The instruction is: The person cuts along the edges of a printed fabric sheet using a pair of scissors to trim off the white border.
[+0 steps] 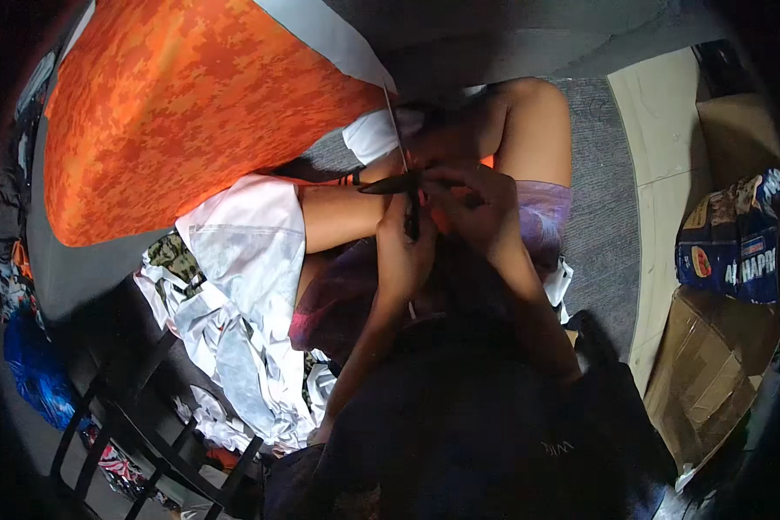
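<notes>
Above my lap, a pair of scissors [397,130] is spread wide, one long thin blade pointing up and a darker blade pointing left. My left hand [403,247] is closed around a dark handle below the crossing of the blades. The fingers of my right hand [481,208] curl at the other handle, partly in shadow. Orange camouflage-patterned fabric [208,113] with a white border spreads to the upper left, and the upper blade's tip reaches its white corner. White cloth [247,212] covers my left knee area.
Crumpled white and camouflage cloth [251,373] lies beside my leg. At the lower left is a black metal frame [134,425], with a blue bag [39,373] behind it. A cardboard box [711,373] and a dark blue printed bag [732,243] stand right, beyond the grey mat [598,234].
</notes>
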Demonstrator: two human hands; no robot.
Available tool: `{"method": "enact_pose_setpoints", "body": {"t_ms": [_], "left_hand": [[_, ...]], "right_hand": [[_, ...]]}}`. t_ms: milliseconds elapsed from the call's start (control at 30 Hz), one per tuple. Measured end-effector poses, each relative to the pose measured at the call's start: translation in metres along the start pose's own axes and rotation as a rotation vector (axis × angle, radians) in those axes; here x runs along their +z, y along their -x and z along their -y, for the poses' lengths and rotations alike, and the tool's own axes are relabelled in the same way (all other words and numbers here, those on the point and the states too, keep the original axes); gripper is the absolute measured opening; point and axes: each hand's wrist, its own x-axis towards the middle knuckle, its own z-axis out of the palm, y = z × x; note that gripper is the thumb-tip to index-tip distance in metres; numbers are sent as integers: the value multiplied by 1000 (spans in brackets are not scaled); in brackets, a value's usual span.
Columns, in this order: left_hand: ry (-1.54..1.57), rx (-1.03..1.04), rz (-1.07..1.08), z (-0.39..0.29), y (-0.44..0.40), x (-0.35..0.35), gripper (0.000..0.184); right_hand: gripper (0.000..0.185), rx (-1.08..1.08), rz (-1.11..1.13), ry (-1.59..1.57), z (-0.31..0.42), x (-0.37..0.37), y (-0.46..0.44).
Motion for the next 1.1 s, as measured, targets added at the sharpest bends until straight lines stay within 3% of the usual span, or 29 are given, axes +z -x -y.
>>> {"method": "enact_pose_setpoints", "body": {"t_ms": [367, 500, 700, 833, 1100], "left_hand": [[-105, 6, 7, -10, -6, 7, 42], [-134, 43, 49, -13, -7, 11, 44], [-116, 82, 31, -11, -6, 15, 48], [-158, 111, 23, -11, -7, 14, 52], [-89, 44, 59, -13, -9, 11, 53]], "right_hand": [[19, 107, -73, -84, -13, 5, 2], [21, 304, -87, -85, -4, -2, 0], [24, 210, -68, -131, -15, -7, 5], [16, 103, -99, -152, -12, -5, 2], [16, 18, -66, -62, -26, -8, 2]]}}
